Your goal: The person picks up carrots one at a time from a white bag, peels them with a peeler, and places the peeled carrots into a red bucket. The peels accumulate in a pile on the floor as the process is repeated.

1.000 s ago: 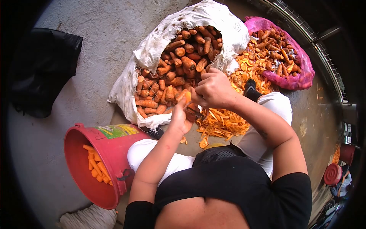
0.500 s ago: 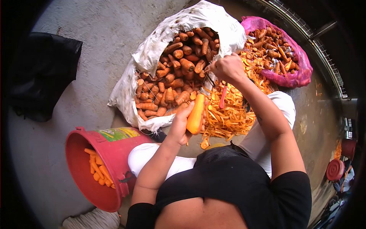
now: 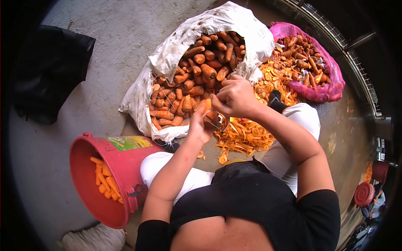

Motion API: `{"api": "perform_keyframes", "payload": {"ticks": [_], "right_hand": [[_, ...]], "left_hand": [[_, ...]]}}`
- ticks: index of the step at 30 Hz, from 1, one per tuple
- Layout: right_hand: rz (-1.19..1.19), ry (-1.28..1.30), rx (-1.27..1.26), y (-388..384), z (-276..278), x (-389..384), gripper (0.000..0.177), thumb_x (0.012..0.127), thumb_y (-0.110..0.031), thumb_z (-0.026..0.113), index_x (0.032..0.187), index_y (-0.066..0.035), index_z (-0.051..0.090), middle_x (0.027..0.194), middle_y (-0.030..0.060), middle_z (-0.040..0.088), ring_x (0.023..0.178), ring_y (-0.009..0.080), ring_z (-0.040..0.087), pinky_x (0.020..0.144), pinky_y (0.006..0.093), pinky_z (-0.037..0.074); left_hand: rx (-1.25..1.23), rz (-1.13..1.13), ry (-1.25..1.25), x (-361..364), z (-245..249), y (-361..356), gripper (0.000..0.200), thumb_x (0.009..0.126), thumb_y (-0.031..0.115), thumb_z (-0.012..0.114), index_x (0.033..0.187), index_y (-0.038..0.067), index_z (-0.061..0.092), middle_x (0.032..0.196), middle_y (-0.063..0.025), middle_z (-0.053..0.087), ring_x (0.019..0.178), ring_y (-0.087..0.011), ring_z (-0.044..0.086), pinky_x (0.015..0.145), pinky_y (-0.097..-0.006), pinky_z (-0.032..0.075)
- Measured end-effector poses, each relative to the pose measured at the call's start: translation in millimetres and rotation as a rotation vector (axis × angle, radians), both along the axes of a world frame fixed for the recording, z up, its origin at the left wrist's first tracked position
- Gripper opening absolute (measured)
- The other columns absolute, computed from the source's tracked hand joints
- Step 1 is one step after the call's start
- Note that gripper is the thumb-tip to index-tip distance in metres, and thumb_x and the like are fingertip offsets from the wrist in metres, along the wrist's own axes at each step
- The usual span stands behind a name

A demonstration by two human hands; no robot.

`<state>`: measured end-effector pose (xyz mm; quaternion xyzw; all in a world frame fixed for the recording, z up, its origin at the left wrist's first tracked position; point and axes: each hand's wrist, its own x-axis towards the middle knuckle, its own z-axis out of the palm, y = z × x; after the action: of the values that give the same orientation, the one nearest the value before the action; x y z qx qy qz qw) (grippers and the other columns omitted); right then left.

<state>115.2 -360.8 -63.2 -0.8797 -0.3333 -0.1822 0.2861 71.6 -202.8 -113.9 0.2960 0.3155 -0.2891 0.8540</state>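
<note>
fingers of my left hand [image 3: 200, 125] grip a carrot [image 3: 207, 104]; right hand [image 3: 236, 97] clamps the peeler [image 3: 214, 122]
peelings [image 3: 245, 136] lie below, white sack [image 3: 217, 21] just beyond, pink bag [image 3: 322, 90] beside it, red bucket [image 3: 125, 163] by my knee. half a second ago my right hand was out by the sack, carrot in full view; now my hands hide most of it.

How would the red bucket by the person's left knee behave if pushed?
The red bucket looks like stiff plastic, so it should slide rather than buckle. It holds only a few peeled carrots, so it is probably light. It sits tilted, so it may rock or tip.
</note>
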Motion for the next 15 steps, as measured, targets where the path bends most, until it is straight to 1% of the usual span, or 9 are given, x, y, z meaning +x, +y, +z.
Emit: {"api": "perform_keyframes", "payload": {"ticks": [1,5,7,10,11,13,14,15], "right_hand": [[0.013,-0.031,-0.013,0.9,-1.7,-0.8,0.036,0.075,-0.016,0.063,0.041,-0.011,0.05,0.043,-0.0013,0.049,0.047,0.018,0.047,0.053,0.0324,0.038],[-0.01,-0.062,-0.064,0.9,-5.8,-1.9,0.036,0.074,-0.021,0.062,0.04,-0.013,0.054,0.045,0.0006,0.053,0.048,0.0189,0.051,0.055,0.0336,0.039],[-0.003,-0.065,-0.075,0.5,-4.2,-2.2,0.036,0.074,-0.021,0.062,0.04,-0.013,0.054,0.045,0.0008,0.053,0.048,0.0191,0.05,0.055,0.0336,0.04],[0.026,-0.047,-0.004,0.0,-6.8,-1.5,0.04,0.073,-0.015,0.063,0.039,-0.011,0.043,0.044,-0.0006,0.05,0.046,0.0185,0.046,0.052,0.0319,0.036],[0.032,-0.029,-0.007,-0.4,-7.5,-1.1,0.039,0.074,-0.015,0.063,0.04,-0.011,0.045,0.044,-0.0006,0.05,0.046,0.0182,0.046,0.053,0.0322,0.037],[0.042,0.009,-0.01,-2.2,-9.1,0.3,0.038,0.074,-0.017,0.062,0.04,-0.011,0.047,0.044,-0.0006,0.051,0.046,0.0177,0.047,0.054,0.0326,0.038],[-0.018,0.009,-0.009,-5.0,-11.7,4.1,0.037,0.075,-0.017,0.062,0.041,-0.012,0.049,0.044,-0.0004,0.051,0.047,0.0177,0.048,0.055,0.0327,0.039],[-0.079,0.01,-0.009,-10.5,-16.0,11.9,0.036,0.075,-0.017,0.061,0.041,-0.012,0.051,0.043,-0.0002,0.051,0.047,0.0176,0.048,0.056,0.0327,0.04]], "left_hand": [[-0.007,-0.002,-0.01,-2.0,2.1,-0.5,0.029,0.098,0.034,0.045,0.112,0.011,0.054,0.095,-0.0026,0.061,0.084,-0.0151,0.061,0.076,-0.034,0.053],[-0.014,-0.003,-0.037,-2.7,-13.0,2.8,0.029,0.097,0.034,0.045,0.113,0.011,0.054,0.096,-0.0031,0.062,0.083,-0.0154,0.062,0.073,-0.0309,0.053],[0.007,0.0,-0.058,-3.9,-6.9,-0.9,0.029,0.097,0.033,0.045,0.113,0.01,0.054,0.096,-0.0035,0.063,0.082,-0.0152,0.062,0.072,-0.0295,0.053],[-0.012,-0.053,-0.083,-4.3,3.7,-1.6,0.03,0.097,0.033,0.047,0.112,0.008,0.054,0.094,-0.0039,0.063,0.082,-0.0149,0.062,0.071,-0.0292,0.053],[-0.027,-0.08,-0.091,-4.0,7.2,-1.3,0.03,0.097,0.032,0.047,0.111,0.008,0.055,0.094,-0.004,0.063,0.082,-0.0148,0.062,0.072,-0.0294,0.053],[0.008,-0.042,-0.088,-4.5,16.7,-6.2,0.029,0.096,0.032,0.048,0.11,0.007,0.055,0.091,-0.0044,0.063,0.08,-0.0143,0.062,0.069,-0.0294,0.053],[0.026,-0.024,-0.086,-5.2,19.2,-7.9,0.029,0.096,0.032,0.048,0.109,0.007,0.056,0.09,-0.0046,0.063,0.079,-0.0141,0.061,0.067,-0.0294,0.053],[0.02,-0.092,-0.139,-9.8,10.2,-2.5,0.029,0.096,0.032,0.049,0.107,0.007,0.056,0.088,-0.0048,0.062,0.076,-0.0141,0.061,0.064,-0.0287,0.052]]}}
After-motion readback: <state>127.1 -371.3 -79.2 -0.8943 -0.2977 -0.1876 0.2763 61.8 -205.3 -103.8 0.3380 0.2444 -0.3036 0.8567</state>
